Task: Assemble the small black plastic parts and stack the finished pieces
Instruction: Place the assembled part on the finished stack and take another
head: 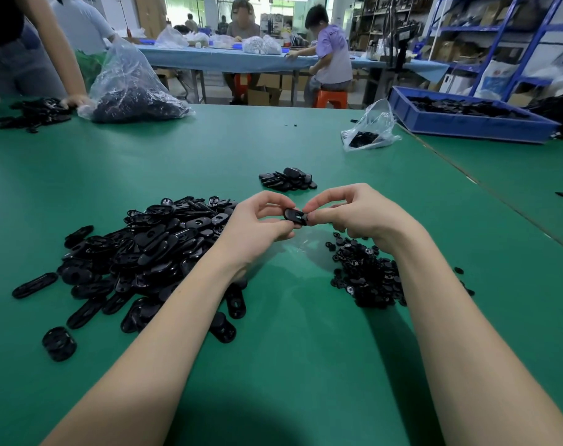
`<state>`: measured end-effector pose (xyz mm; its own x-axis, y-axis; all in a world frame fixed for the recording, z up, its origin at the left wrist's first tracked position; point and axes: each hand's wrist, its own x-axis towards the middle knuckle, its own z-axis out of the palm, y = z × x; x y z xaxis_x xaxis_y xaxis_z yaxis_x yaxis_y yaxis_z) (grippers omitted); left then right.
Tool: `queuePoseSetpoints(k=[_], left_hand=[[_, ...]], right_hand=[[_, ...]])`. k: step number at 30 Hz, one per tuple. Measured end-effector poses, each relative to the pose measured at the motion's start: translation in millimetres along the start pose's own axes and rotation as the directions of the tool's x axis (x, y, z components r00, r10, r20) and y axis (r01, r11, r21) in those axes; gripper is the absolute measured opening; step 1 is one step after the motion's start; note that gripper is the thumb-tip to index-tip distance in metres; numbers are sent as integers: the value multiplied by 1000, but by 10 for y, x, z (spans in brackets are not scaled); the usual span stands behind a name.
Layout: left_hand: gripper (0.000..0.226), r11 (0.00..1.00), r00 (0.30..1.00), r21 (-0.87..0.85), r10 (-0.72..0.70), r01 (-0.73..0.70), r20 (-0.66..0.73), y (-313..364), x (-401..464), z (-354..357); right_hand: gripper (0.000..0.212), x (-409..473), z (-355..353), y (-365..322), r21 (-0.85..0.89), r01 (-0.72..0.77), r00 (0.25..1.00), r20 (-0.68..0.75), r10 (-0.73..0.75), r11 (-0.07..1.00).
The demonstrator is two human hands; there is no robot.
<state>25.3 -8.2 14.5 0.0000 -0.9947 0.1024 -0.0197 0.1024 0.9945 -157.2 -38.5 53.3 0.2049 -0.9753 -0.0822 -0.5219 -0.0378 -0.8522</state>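
Head view: at mid-frame, the left hand point(257, 225) and right hand point(354, 217) meet above the green table point(305, 349), both pinching one small oblong black plastic part point(295, 216) between curled fingertips, clear of the surface. Left of centre lies a large heap of oblong black plastic shells point(138, 252). Under the right wrist, right of centre, sits a smaller pile of round black plastic inserts point(367, 278). Just above the hands is a small cluster of finished black pieces point(288, 180). A blue plastic crate point(466, 123) stands at the upper right.
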Motion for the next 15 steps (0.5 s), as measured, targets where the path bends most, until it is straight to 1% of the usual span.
queuePoseSetpoints(k=[4, 8, 11, 15], left_hand=[[28, 1000, 1000, -2, 14, -14, 8, -5, -10, -15], [27, 999, 1000, 44, 26, -26, 14, -7, -8, -25], [27, 996, 999, 82, 42, -43, 20, 4, -4, -27], [26, 993, 998, 99, 63, -64, 19, 10, -3, -17]], right_hand=[[7, 19, 25, -8, -12, -11, 999, -38, 11, 1000], [8, 59, 40, 14, -16, -34, 996, -87, 32, 999], [7, 78, 61, 28, -25, -38, 995, -94, 35, 999], [6, 92, 86, 28, 14, -30, 994, -105, 31, 999]])
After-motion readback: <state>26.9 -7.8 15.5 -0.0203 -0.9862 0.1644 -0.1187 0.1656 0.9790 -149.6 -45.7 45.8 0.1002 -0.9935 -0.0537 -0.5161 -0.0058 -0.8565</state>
